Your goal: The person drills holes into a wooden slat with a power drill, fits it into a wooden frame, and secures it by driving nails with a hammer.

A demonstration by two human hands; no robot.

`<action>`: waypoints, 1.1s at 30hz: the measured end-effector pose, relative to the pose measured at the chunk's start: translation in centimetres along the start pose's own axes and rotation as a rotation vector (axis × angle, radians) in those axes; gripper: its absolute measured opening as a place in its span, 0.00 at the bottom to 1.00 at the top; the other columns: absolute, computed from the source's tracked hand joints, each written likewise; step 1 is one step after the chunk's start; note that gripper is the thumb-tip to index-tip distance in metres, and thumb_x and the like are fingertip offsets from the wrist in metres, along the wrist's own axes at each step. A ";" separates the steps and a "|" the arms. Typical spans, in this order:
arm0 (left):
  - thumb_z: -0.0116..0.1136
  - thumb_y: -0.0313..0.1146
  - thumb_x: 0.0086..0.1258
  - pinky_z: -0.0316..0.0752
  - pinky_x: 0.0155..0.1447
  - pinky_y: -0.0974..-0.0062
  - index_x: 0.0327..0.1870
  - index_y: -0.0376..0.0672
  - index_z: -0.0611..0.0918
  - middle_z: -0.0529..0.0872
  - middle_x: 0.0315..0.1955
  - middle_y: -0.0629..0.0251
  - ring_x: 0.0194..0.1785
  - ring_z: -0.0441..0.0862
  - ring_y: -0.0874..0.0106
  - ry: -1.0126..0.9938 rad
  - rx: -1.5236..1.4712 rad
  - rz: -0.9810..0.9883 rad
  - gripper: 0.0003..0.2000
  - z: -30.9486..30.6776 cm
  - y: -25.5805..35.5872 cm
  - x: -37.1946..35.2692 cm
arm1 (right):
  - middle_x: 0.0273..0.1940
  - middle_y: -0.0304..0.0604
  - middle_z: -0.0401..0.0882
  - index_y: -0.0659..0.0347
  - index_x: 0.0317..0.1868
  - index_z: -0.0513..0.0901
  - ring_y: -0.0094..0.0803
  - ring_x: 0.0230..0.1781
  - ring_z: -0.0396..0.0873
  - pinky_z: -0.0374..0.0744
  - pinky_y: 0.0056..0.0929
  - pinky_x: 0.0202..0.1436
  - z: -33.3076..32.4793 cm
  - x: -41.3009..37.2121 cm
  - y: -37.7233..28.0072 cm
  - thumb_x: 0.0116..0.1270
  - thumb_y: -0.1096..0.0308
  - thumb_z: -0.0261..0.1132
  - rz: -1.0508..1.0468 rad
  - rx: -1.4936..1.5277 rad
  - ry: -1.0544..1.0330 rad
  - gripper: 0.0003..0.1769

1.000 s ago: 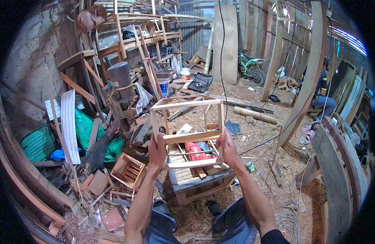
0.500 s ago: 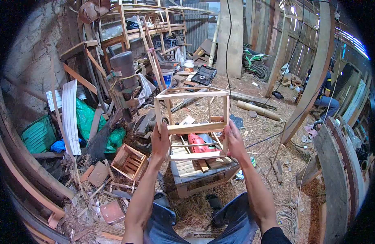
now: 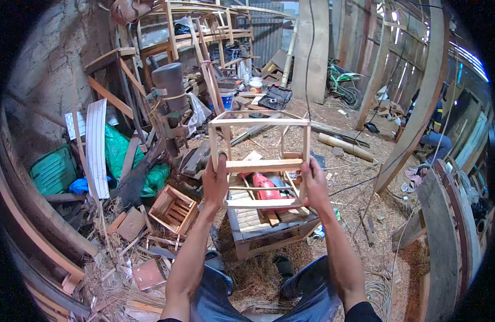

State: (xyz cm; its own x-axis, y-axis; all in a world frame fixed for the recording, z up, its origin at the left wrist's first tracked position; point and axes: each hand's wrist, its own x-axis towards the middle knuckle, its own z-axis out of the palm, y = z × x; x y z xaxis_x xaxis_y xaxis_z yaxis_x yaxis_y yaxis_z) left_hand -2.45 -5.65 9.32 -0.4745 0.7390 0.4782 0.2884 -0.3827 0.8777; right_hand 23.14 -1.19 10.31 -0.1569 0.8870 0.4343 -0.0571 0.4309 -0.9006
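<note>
A box-shaped wooden frame [image 3: 263,166] of thin pale bars is held up in front of me, above a low worktable [image 3: 247,234]. My left hand [image 3: 214,185] is wrapped round its left upright, and my right hand [image 3: 314,185] grips the right upright. Through the open frame a red power tool [image 3: 265,187] shows, lying on the table among thin wood strips. The fingertips of both hands are partly hidden behind the bars.
A wooden crate [image 3: 173,210] sits on the ground left of the table. A post-mounted machine [image 3: 169,86] stands behind it. A leaning post [image 3: 413,118] rises at the right, with a person [image 3: 435,126] crouching beyond it. A bamboo piece [image 3: 345,147] lies on the ground.
The wooden frame and both hands have shifted slightly to the right in view. The surroundings have also shifted a little rightward. Both hands keep their hold on the frame.
</note>
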 end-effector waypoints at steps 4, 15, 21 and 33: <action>0.37 0.53 0.78 0.64 0.29 0.78 0.42 0.36 0.79 0.72 0.20 0.72 0.24 0.67 0.83 -0.135 -0.265 -0.165 0.25 -1.4 2.3 0.9 | 0.32 0.29 0.71 0.60 0.58 0.76 0.16 0.30 0.68 0.71 0.17 0.32 0.4 0.4 -2.2 0.73 0.55 0.58 0.051 0.118 0.053 0.20; 0.47 0.42 0.77 0.64 0.32 0.83 0.57 0.38 0.75 0.74 0.26 0.73 0.27 0.67 0.84 -0.276 -0.352 -0.022 0.18 -2.0 3.1 1.2 | 0.31 0.31 0.72 0.62 0.52 0.78 0.17 0.31 0.69 0.71 0.21 0.33 0.2 1.9 -0.8 0.73 0.58 0.58 0.054 0.208 0.071 0.17; 0.48 0.43 0.77 0.58 0.27 0.85 0.49 0.39 0.76 0.67 0.23 0.76 0.23 0.62 0.85 -0.247 -0.489 -0.062 0.15 -1.1 2.9 1.1 | 0.29 0.32 0.72 0.60 0.37 0.79 0.18 0.29 0.70 0.73 0.21 0.32 0.1 1.6 -0.9 0.72 0.56 0.58 0.041 0.077 0.114 0.15; 0.33 0.56 0.78 0.55 0.31 0.81 0.39 0.41 0.76 0.63 0.22 0.77 0.25 0.58 0.83 -0.195 -0.449 -0.176 0.26 -1.5 0.9 -0.8 | 0.34 0.34 0.75 0.63 0.45 0.79 0.19 0.36 0.70 0.70 0.22 0.42 0.1 -1.4 0.3 0.75 0.52 0.52 0.067 0.407 0.080 0.21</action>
State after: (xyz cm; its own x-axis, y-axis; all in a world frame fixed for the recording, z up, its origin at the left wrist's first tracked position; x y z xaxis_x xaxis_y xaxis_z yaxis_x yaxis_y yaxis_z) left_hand -3.05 -7.45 9.76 -0.3078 0.8867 0.3451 -0.1869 -0.4119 0.8918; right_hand 23.27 -2.32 9.40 -0.0973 0.9278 0.3601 -0.4372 0.2852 -0.8530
